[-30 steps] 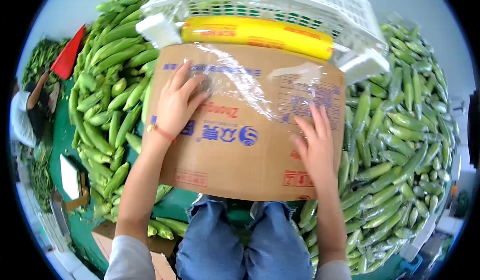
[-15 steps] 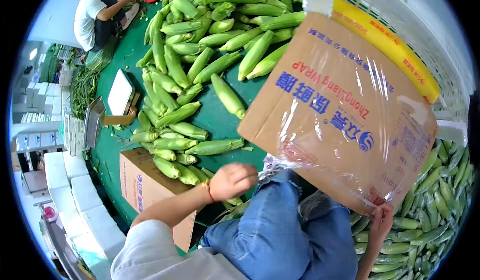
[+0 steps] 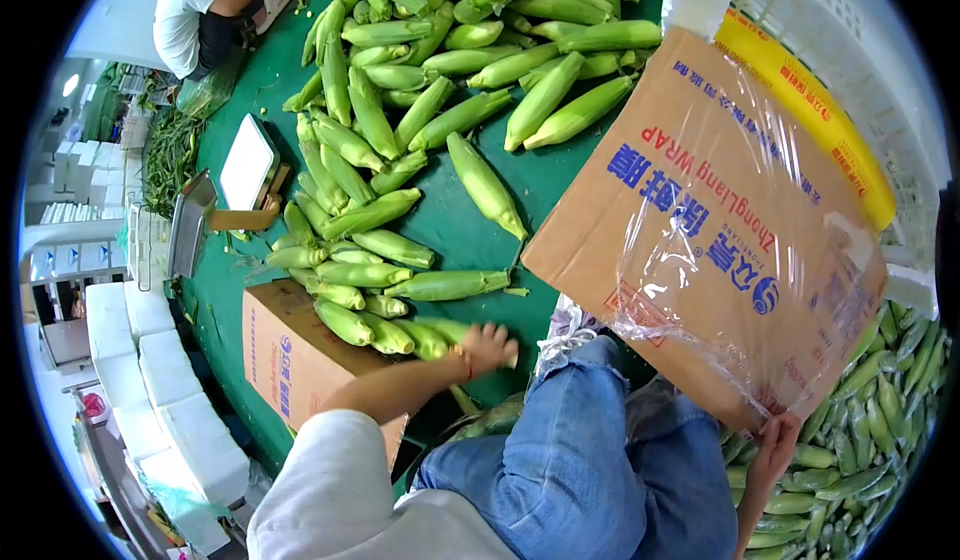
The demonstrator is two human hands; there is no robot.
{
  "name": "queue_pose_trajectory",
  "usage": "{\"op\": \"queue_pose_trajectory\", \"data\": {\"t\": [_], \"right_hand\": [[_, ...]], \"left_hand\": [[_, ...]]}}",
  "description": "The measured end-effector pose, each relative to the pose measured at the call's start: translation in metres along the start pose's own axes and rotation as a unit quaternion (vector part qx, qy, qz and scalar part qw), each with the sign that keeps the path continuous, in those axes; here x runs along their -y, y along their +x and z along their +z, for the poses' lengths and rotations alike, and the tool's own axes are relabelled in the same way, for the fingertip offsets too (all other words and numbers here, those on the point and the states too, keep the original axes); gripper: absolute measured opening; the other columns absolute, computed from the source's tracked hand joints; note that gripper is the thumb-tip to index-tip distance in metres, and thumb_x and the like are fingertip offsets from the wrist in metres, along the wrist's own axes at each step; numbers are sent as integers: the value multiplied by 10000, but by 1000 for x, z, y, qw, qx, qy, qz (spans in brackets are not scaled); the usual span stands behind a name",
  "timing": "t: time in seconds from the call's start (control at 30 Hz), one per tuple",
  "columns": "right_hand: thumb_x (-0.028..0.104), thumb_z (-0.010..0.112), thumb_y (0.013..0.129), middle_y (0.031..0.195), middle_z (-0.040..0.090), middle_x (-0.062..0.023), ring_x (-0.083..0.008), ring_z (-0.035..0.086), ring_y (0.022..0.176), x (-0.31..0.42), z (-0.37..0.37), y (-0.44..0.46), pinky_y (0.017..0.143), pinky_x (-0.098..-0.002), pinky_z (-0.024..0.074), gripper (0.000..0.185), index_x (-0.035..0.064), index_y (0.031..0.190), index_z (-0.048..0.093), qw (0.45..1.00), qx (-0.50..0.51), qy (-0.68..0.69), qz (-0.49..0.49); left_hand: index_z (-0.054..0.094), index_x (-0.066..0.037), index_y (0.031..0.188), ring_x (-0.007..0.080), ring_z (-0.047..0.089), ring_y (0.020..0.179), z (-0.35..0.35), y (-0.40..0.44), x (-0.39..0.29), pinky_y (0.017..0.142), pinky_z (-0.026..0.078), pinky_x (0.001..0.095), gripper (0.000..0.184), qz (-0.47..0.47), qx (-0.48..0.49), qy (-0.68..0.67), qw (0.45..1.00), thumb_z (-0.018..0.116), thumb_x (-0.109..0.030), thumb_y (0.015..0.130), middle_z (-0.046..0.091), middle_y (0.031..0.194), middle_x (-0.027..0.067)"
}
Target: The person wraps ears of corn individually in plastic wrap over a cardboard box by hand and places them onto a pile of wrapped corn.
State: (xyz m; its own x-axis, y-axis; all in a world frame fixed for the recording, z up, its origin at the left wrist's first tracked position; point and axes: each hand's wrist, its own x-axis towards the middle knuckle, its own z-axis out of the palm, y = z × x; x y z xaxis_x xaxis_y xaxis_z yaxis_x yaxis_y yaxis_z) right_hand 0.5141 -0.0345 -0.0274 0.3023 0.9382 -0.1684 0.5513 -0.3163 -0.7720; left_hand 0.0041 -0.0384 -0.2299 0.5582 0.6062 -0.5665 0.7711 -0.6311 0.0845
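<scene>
My left hand point(image 3: 487, 350), fingers apart and slightly blurred, is at the near end of a row of green corn ears point(image 3: 392, 336). It overlaps the nearest ear, and I cannot tell whether it touches it. At the lower right, my right hand point(image 3: 776, 438) pinches the edge of clear plastic wrap point(image 3: 690, 345) stretched over a brown cardboard box point(image 3: 600, 215). The box lies tilted beside my knees, printed in blue and red. A single ear of corn point(image 3: 487, 186) lies apart between the pile and the box.
A large corn pile point(image 3: 480, 35) covers the green surface point(image 3: 225, 305). Wrapped corn point(image 3: 880, 420) fills the lower right. An open carton point(image 3: 300, 360) stands at my left, with a scale point(image 3: 248, 165) beyond. Another person point(image 3: 200, 15) sits far left; white foam boxes point(image 3: 185, 420) line the edge.
My left hand has moved from beside the wrapped box, at my knee, leftward to the row of corn, and its fingers have spread. My right hand stays at the wrap's edge. The view has shifted slightly.
</scene>
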Motion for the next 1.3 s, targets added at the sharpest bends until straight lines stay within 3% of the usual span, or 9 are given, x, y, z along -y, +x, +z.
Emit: {"op": "queue_pose_trajectory", "data": {"t": [0.27, 0.43, 0.53, 0.57, 0.7, 0.83, 0.97, 1.17, 1.3], "right_hand": [[56, 454, 970, 834, 451, -43, -124, 436, 751, -3, -1, -1, 697, -254, 389, 49, 13, 955, 474, 1000, -2, -20, -14], [48, 456, 974, 834, 476, -37, -117, 450, 727, -3, 3, -2, 683, -245, 393, 46, 11, 966, 483, 999, -4, 47, -11], [46, 470, 967, 811, 479, -37, -122, 460, 722, 7, 2, -1, 683, -251, 403, 39, 14, 955, 489, 999, 6, 49, 18], [47, 477, 963, 801, 478, -37, -125, 464, 723, 11, 3, -1, 685, -255, 407, 37, 16, 949, 492, 998, 11, 50, 34], [68, 518, 942, 787, 502, -62, -170, 495, 754, -1, 4, 0, 707, -295, 425, 70, 22, 889, 523, 1000, -16, -3, -22], [91, 545, 924, 832, 568, -117, -264, 537, 786, 21, 9, -2, 766, -344, 432, 91, 23, 864, 557, 995, -49, -70, -48], [124, 580, 899, 875, 607, -124, -322, 556, 830, 37, 13, -1, 803, -414, 410, 80, 44, 894, 591, 989, -61, -122, -58], [144, 577, 901, 824, 602, -142, -349, 577, 787, 57, 5, -10, 713, -459, 430, 81, 63, 902, 573, 969, -30, -227, -88], [49, 561, 906, 949, 656, -115, -258, 653, 891, 91, -39, -15, 786, -325, 504, 99, 14, 999, 561, 968, 84, 216, 99]], "left_hand": [[389, -84, 1267, 388, 607, 979, -102, 85, 174, 772, 526, 441, 728, -184, -114, -360, 907, 769, -362, 711, 560, 1130, 192], [295, -83, 1298, 322, 614, 1006, -195, 33, 192, 832, 531, 465, 698, -204, -228, -658, 688, 702, -376, 811, 549, 1240, 193], [356, -134, 1389, 305, 555, 1125, -219, -9, 178, 957, 489, 562, 738, 65, -356, -866, 346, 664, -512, 834, 483, 1357, 156], [394, -145, 1402, 302, 519, 1180, -218, -14, 160, 973, 481, 522, 809, 92, -372, -855, 351, 657, -611, 795, 434, 1416, 132], [458, -92, 1332, 279, 600, 948, -170, 5, 119, 803, 514, 421, 736, 51, -233, -959, 155, 574, -625, 838, 596, 1095, 159], [518, -23, 1255, 226, 636, 854, -250, -14, 100, 724, 548, 389, 745, -136, -307, -877, 342, 518, -651, 854, 628, 981, 113], [460, -13, 1280, 293, 626, 972, -378, -5, 30, 848, 518, 380, 805, 14, -344, -391, 854, 874, -254, 633, 597, 1112, 142], [632, -259, 1222, 272, 623, 910, -406, 98, -77, 783, 526, 369, 581, 258, -415, 10, 872, 791, -295, 664, 629, 1055, 73], [610, -260, 1261, 257, 611, 940, -402, 118, -73, 783, 528, 357, 608, 238, -300, -126, 915, 774, -317, 678, 625, 1048, 50]]}}
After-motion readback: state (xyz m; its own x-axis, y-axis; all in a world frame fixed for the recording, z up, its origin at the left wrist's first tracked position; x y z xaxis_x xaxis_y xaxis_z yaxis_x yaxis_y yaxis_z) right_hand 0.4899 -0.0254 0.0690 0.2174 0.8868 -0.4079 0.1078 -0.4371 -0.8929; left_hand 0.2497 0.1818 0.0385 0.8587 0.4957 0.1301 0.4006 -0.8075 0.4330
